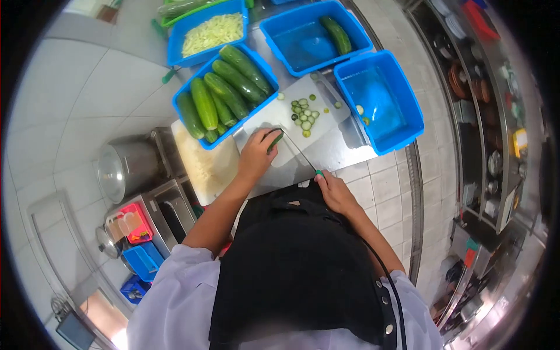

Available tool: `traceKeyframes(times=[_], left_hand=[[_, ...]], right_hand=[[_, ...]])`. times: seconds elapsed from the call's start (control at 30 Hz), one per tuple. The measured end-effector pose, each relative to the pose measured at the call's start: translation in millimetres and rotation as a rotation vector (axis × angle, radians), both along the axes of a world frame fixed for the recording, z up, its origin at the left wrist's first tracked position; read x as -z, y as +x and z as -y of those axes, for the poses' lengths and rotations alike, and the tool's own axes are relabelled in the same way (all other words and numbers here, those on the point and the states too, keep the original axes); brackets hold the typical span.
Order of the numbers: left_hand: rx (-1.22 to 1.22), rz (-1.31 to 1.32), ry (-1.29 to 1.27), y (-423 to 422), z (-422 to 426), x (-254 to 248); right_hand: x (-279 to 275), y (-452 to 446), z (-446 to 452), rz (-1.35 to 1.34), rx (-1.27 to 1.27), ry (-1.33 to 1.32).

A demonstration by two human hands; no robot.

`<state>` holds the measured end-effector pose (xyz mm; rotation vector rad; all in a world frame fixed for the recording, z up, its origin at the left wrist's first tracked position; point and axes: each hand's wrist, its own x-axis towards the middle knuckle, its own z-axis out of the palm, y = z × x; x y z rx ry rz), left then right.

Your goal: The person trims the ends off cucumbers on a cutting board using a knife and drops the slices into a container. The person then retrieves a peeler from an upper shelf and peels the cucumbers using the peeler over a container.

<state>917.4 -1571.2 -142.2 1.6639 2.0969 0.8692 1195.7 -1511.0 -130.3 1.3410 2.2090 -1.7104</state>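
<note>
On the white cutting board [319, 129], my left hand [256, 154] is closed over a dark green cucumber [275, 142], mostly hidden under the fingers. My right hand [336, 192] grips the green handle of a knife [300, 152]. The blade slants up and left, its tip end close beside the cucumber and my left fingertips. Several cut cucumber ends and slices [305, 121] lie loose on the board beyond the blade.
Left of the board, a blue tub [179, 104] holds several whole cucumbers [227, 93]. Behind it, another blue tub [173, 53] contains shredded pale vegetable [213, 35]. A blue tub [284, 56] with one cucumber [336, 35] and a blue tub [402, 96] with a few pieces stand beyond and right.
</note>
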Motion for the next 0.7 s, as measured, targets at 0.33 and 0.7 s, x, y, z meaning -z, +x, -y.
traceKeyframes(times=[0.33, 0.7], left_hand=[[0.021, -0.090, -0.089, -0.9, -2.3, 0.6], [-0.090, 0.017, 0.004, -5.0, -0.2, 21.5]], right_hand=[[-29.4, -2.5, -6.2, 0.113, -0.046, 0.001], [19.3, -28.2, 3.4, 0.107, -0.023, 0.105]])
